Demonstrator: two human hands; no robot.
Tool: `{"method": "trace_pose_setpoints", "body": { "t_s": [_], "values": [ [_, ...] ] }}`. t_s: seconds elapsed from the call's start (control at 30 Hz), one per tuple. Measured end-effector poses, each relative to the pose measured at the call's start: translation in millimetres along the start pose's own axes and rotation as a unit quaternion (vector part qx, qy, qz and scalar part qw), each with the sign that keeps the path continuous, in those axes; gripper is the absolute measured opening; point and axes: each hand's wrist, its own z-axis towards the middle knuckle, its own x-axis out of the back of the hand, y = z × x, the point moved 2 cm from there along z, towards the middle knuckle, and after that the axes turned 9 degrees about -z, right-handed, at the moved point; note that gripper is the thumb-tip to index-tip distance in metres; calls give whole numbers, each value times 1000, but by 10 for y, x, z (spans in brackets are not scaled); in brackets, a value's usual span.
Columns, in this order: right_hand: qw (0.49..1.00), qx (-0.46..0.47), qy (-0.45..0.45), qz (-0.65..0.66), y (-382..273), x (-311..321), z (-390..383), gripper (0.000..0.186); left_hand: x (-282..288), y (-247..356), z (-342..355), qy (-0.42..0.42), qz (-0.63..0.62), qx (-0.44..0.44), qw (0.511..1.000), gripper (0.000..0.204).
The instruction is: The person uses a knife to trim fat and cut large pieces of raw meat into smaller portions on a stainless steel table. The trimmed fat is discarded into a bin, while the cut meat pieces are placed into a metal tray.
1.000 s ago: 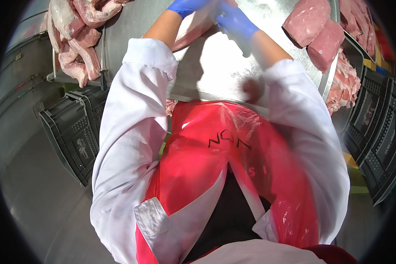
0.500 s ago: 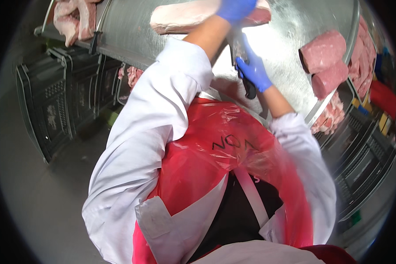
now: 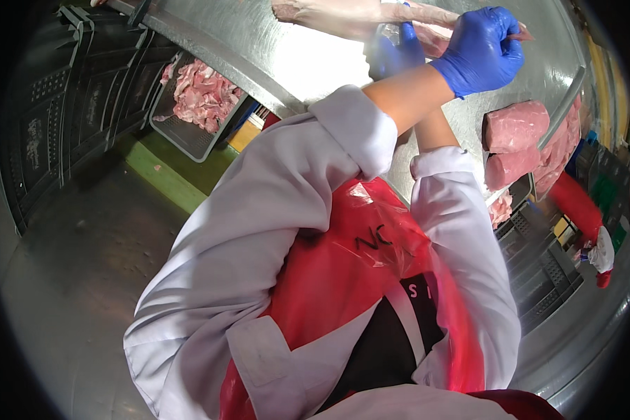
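Observation:
A long pale slab of meat (image 3: 329, 15), with a fat layer on top, lies across the far part of the metal table. My left hand (image 3: 479, 52), in a blue glove, reaches over to the slab's right end. Its fingers are closed on a thin strip of fat (image 3: 430, 14), whose tip pokes out past them. Lower and to the left, my right hand (image 3: 399, 54), also gloved, is at the slab's near side, partly behind my left forearm and smeared by motion. The knife it held shows barely, if at all, now.
Two thick pink meat pieces (image 3: 514, 127) lie at the table's right, with more meat (image 3: 561, 143) beyond the raised edge. Below the table's left edge stands a grey crate of trimmings (image 3: 203, 98). Dark stacked crates (image 3: 45, 126) are at far left, others (image 3: 539, 269) at right.
My left hand has moved right, from the slab's top to its right end, and a strip now shows in it. My right hand has gone up to the slab. My view has shifted.

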Motion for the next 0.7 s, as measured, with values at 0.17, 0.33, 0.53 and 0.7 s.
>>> {"method": "trace_pose_setpoints", "body": {
  "t_s": [0.17, 0.33, 0.53, 0.7],
  "values": [
    [998, 1, 8, -56, -338, -235, -831, 47, -9, 149, 98, 44, -36, -6, 998, 3],
    [1000, -11, 16, 7, -525, -297, -269, 33, -59, 290, 126, -11, -7, -81, 997, 3],
    [996, -14, 11, -90, -615, -687, -307, 38, -4, 534, 203, 8, -15, -93, 996, 5],
    [996, -14, -12, -90, -462, -1020, -294, 41, 21, 607, 347, 24, -19, -107, 994, 5]
  ]
}}
